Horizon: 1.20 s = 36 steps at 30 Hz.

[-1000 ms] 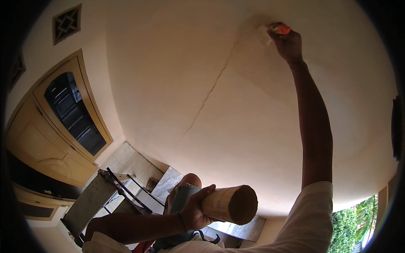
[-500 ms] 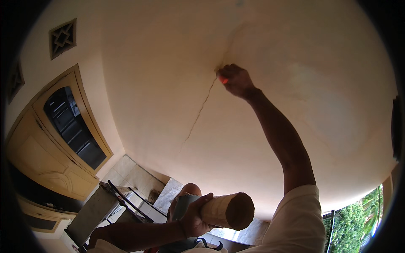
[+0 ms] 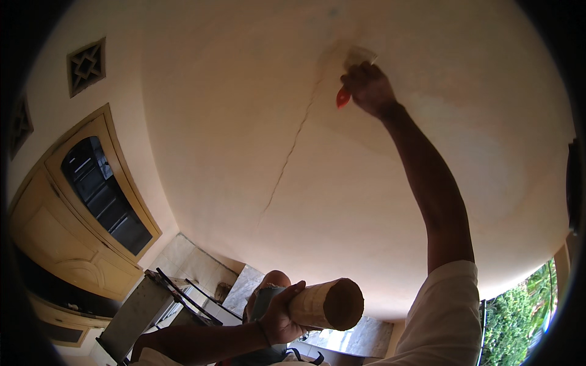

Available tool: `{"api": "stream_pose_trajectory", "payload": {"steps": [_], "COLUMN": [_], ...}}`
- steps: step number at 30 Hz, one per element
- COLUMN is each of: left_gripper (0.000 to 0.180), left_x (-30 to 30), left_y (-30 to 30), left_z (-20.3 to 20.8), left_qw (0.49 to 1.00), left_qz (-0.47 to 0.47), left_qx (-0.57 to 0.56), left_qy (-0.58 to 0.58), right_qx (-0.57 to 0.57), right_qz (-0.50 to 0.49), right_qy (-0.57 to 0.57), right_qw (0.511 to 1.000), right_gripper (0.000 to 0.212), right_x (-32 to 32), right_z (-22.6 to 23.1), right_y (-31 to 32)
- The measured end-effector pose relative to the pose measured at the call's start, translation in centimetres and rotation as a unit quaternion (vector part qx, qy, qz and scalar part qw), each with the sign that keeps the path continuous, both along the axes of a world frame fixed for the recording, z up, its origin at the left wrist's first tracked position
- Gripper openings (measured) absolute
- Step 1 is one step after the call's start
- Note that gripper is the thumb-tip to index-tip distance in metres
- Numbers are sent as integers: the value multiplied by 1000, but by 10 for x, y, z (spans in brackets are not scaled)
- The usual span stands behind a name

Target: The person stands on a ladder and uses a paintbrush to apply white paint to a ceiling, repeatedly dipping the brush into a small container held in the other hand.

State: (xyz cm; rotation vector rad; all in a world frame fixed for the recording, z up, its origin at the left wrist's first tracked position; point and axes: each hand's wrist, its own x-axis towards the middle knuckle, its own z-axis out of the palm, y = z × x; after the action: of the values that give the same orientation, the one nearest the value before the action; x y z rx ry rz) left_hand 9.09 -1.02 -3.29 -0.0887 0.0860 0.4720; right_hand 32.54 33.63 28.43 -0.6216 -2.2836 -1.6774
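High on a pale cream wall [image 3: 232, 152], my right hand [image 3: 370, 88] is closed round the red handle of a putty knife [image 3: 343, 97]. Its flat blade [image 3: 360, 56] lies close to the wall, to the right of the upper end of a long thin crack [image 3: 292, 143]. Low in the middle, my left hand [image 3: 282, 314] grips a tan cardboard tube [image 3: 308, 305] that lies on its side, its round hollow end [image 3: 343, 304] facing right. What is inside the tube is too dark to make out.
A wooden door with a dark glass pane [image 3: 107, 192] stands at the left, below a patterned vent [image 3: 86, 67]. A dark-framed table [image 3: 131, 308] is at the lower left. Grey tiles [image 3: 243, 290] lie below the wall. Green plants [image 3: 513, 323] show at the lower right.
My right hand has moved up and to the right with the putty knife, away from the crack, and the blade now shows. My left hand still holds the tube in nearly the same place.
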Motion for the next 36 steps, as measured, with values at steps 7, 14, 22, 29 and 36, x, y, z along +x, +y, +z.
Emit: {"api": "stream_pose_trajectory", "payload": {"steps": [7, 14, 22, 29, 36], "left_gripper": [65, 65, 63, 63, 62], "left_x": [-6, -6, -3, -1, -6], "left_y": [1, -2, -3, -1, -3], "left_z": [16, 20, 16, 12, 14], "left_qw": [997, 994, 994, 998, 995], "left_qz": [23, 35, 28, 29, 34], "left_qx": [63, 68, 69, 56, 85], "left_qy": [49, 84, 82, 29, 46], "right_qx": [-263, -5, 61, -242, -1], "right_qz": [67, 125, 47, 27, 86], "right_qy": [210, 373, 116, 143, 285], "right_qw": [939, 919, 990, 959, 955], "right_gripper": [13, 13, 24, 20, 9], "right_x": [12, 99, 87, 43, 58], "right_z": [-80, 99, 48, -51, 157], "right_y": [-27, -77, -61, -51, -56]}}
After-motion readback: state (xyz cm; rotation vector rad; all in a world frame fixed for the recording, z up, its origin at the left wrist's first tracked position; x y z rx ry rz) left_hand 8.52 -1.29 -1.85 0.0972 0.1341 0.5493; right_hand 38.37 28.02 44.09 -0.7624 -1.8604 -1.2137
